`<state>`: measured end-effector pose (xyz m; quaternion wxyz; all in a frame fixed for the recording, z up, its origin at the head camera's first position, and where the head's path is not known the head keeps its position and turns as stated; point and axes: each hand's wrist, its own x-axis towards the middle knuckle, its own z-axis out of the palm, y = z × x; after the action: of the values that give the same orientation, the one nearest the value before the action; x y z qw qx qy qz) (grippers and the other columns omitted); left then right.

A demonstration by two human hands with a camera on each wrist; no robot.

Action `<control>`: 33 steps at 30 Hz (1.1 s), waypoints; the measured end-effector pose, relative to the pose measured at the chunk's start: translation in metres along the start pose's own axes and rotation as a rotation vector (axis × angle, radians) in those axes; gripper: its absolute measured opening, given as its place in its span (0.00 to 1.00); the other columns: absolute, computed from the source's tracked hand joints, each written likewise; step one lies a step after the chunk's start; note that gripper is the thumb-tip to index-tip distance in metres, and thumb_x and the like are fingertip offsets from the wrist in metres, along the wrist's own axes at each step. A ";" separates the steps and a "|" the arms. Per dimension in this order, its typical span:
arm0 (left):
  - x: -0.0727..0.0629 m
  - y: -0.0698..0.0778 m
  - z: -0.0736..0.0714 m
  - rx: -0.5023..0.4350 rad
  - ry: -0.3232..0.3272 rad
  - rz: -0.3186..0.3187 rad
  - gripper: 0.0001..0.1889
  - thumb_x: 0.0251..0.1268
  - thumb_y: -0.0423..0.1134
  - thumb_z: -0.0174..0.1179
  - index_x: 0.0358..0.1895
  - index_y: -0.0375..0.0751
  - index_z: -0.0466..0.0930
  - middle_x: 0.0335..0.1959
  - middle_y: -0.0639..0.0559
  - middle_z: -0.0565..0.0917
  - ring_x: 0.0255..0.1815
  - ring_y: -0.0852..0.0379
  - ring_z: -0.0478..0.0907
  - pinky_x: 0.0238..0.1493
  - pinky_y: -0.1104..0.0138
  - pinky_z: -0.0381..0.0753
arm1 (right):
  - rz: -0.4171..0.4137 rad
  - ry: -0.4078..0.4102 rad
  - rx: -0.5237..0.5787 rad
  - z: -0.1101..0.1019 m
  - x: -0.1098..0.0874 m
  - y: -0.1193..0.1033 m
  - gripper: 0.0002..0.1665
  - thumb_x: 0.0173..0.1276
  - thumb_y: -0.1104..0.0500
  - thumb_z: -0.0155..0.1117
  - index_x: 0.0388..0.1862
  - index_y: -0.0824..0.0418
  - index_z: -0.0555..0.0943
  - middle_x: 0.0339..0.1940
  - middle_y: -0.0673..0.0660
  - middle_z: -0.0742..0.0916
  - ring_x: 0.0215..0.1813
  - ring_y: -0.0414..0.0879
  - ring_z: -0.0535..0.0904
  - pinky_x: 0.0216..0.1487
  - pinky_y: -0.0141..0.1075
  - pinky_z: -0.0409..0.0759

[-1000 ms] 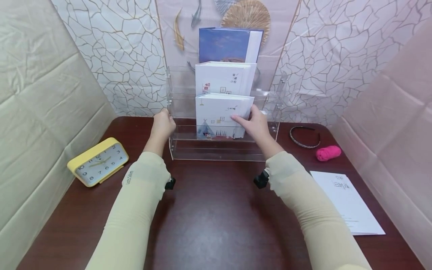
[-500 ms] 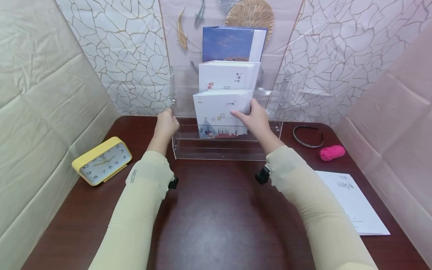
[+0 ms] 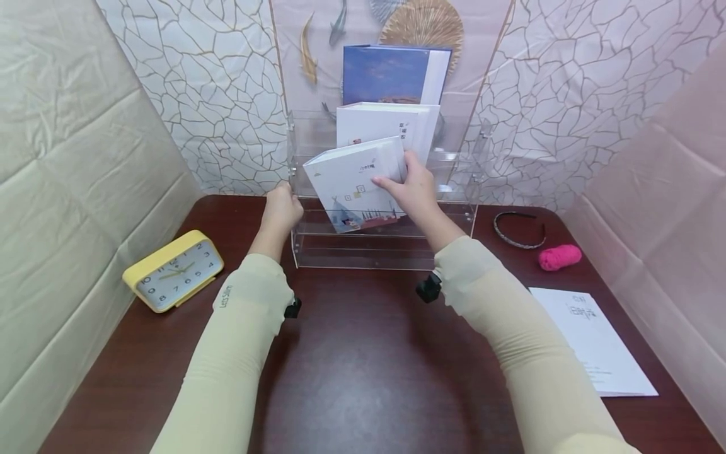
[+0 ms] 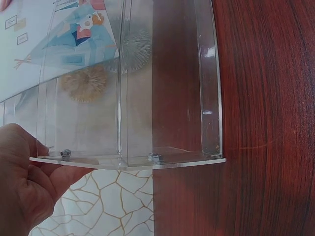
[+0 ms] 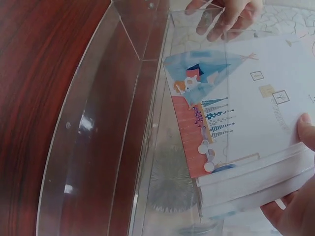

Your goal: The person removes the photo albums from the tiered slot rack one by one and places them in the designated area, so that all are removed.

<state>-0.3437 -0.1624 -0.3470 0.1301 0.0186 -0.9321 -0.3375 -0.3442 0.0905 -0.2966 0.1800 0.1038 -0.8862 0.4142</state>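
My right hand (image 3: 413,189) grips the right edge of a white book (image 3: 363,183) with a blue tent picture, thumb on the cover and fingers behind. The book leans to the left in the front tier of a clear acrylic rack (image 3: 368,255). My left hand (image 3: 282,211) holds the rack's left side panel; in the left wrist view the thumb and fingers pinch the panel edge (image 4: 118,164). Behind the tilted book stand another white book (image 3: 377,120) and, at the back, a taller blue book (image 3: 388,72).
A yellow alarm clock (image 3: 172,271) stands on the left of the dark red table (image 3: 351,378). To the right lie a black headband (image 3: 516,243), a pink yarn bundle (image 3: 559,257) and a white book or booklet (image 3: 592,347). A patterned cloth wall (image 3: 227,94) rises behind the rack.
The front white book has gone from upright to tilted left, its right side raised by my right hand, which moved up and left. My left hand stays on the rack's side.
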 end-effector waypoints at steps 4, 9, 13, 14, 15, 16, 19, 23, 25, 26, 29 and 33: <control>0.000 0.000 0.000 0.000 -0.002 0.005 0.11 0.65 0.29 0.45 0.45 0.25 0.72 0.43 0.32 0.78 0.48 0.38 0.76 0.50 0.53 0.77 | 0.015 0.018 0.066 0.001 -0.001 0.002 0.31 0.54 0.51 0.73 0.51 0.61 0.70 0.44 0.58 0.83 0.46 0.50 0.79 0.45 0.43 0.77; -0.001 0.000 0.000 -0.004 -0.004 0.017 0.11 0.65 0.29 0.45 0.45 0.25 0.72 0.44 0.32 0.78 0.49 0.37 0.76 0.51 0.53 0.76 | -0.014 0.044 0.141 0.002 -0.002 0.004 0.29 0.55 0.54 0.73 0.50 0.64 0.70 0.44 0.59 0.82 0.46 0.50 0.79 0.45 0.42 0.77; -0.001 -0.001 -0.001 0.004 -0.003 0.029 0.11 0.65 0.28 0.45 0.45 0.25 0.73 0.44 0.31 0.78 0.49 0.37 0.76 0.51 0.52 0.76 | -0.036 0.087 0.187 -0.002 -0.001 0.006 0.29 0.55 0.55 0.73 0.49 0.65 0.70 0.44 0.60 0.82 0.46 0.50 0.78 0.45 0.42 0.78; -0.001 -0.002 -0.001 0.007 -0.002 0.034 0.11 0.65 0.28 0.45 0.44 0.25 0.73 0.43 0.31 0.78 0.48 0.37 0.76 0.50 0.52 0.76 | -0.046 0.102 0.197 -0.004 0.000 0.006 0.29 0.55 0.56 0.73 0.49 0.66 0.70 0.44 0.60 0.81 0.45 0.50 0.78 0.45 0.42 0.78; -0.001 -0.002 -0.001 0.007 0.001 0.039 0.11 0.64 0.28 0.46 0.44 0.25 0.73 0.43 0.31 0.79 0.48 0.37 0.76 0.49 0.52 0.76 | -0.054 0.117 0.204 -0.006 0.001 0.006 0.29 0.55 0.56 0.73 0.49 0.66 0.70 0.43 0.60 0.81 0.45 0.50 0.78 0.45 0.41 0.78; -0.001 -0.002 -0.002 0.010 0.006 0.046 0.11 0.64 0.28 0.46 0.43 0.24 0.73 0.42 0.31 0.79 0.47 0.37 0.77 0.49 0.52 0.76 | -0.062 0.129 0.224 -0.009 0.002 0.006 0.29 0.55 0.57 0.73 0.49 0.67 0.69 0.43 0.61 0.80 0.45 0.51 0.78 0.45 0.41 0.78; 0.000 -0.002 -0.002 0.010 0.015 0.066 0.10 0.64 0.28 0.46 0.43 0.24 0.73 0.41 0.31 0.79 0.46 0.37 0.77 0.48 0.52 0.77 | -0.082 0.165 0.273 -0.019 0.007 0.005 0.28 0.56 0.60 0.71 0.50 0.68 0.68 0.44 0.60 0.79 0.45 0.49 0.77 0.46 0.38 0.78; 0.001 0.000 -0.002 0.018 0.020 0.088 0.10 0.63 0.28 0.46 0.42 0.24 0.73 0.40 0.31 0.79 0.45 0.36 0.77 0.48 0.52 0.77 | -0.096 0.203 0.334 -0.036 0.013 0.005 0.28 0.58 0.61 0.70 0.51 0.68 0.66 0.44 0.59 0.79 0.46 0.48 0.76 0.46 0.37 0.77; 0.001 0.001 -0.002 0.020 0.023 0.091 0.10 0.63 0.28 0.46 0.42 0.24 0.73 0.41 0.31 0.79 0.46 0.36 0.77 0.49 0.52 0.77 | -0.089 0.213 0.344 -0.044 0.014 0.004 0.27 0.58 0.61 0.70 0.51 0.67 0.66 0.44 0.59 0.79 0.46 0.47 0.76 0.46 0.37 0.77; 0.001 0.001 -0.002 0.019 0.021 0.087 0.11 0.63 0.28 0.46 0.43 0.24 0.73 0.41 0.31 0.79 0.46 0.36 0.77 0.49 0.51 0.76 | -0.084 0.210 0.347 -0.047 0.014 0.003 0.27 0.59 0.61 0.69 0.51 0.66 0.66 0.44 0.59 0.79 0.46 0.47 0.76 0.46 0.37 0.77; 0.001 0.001 -0.003 0.015 0.013 0.069 0.11 0.64 0.28 0.45 0.44 0.24 0.73 0.43 0.30 0.79 0.48 0.36 0.76 0.51 0.51 0.75 | -0.064 0.194 0.377 -0.053 0.013 0.002 0.26 0.60 0.61 0.68 0.51 0.64 0.66 0.45 0.58 0.79 0.47 0.47 0.76 0.47 0.37 0.77; -0.002 -0.001 -0.005 0.008 0.012 0.060 0.12 0.64 0.29 0.45 0.44 0.23 0.73 0.43 0.30 0.79 0.48 0.35 0.76 0.51 0.50 0.75 | -0.049 0.201 0.512 -0.061 0.010 0.002 0.22 0.61 0.66 0.66 0.49 0.64 0.66 0.46 0.59 0.80 0.48 0.49 0.76 0.48 0.38 0.77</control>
<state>-0.3411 -0.1655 -0.3443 0.1458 -0.0068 -0.9328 -0.3296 -0.3397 0.1385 -0.2581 0.2448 0.1256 -0.7277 0.6283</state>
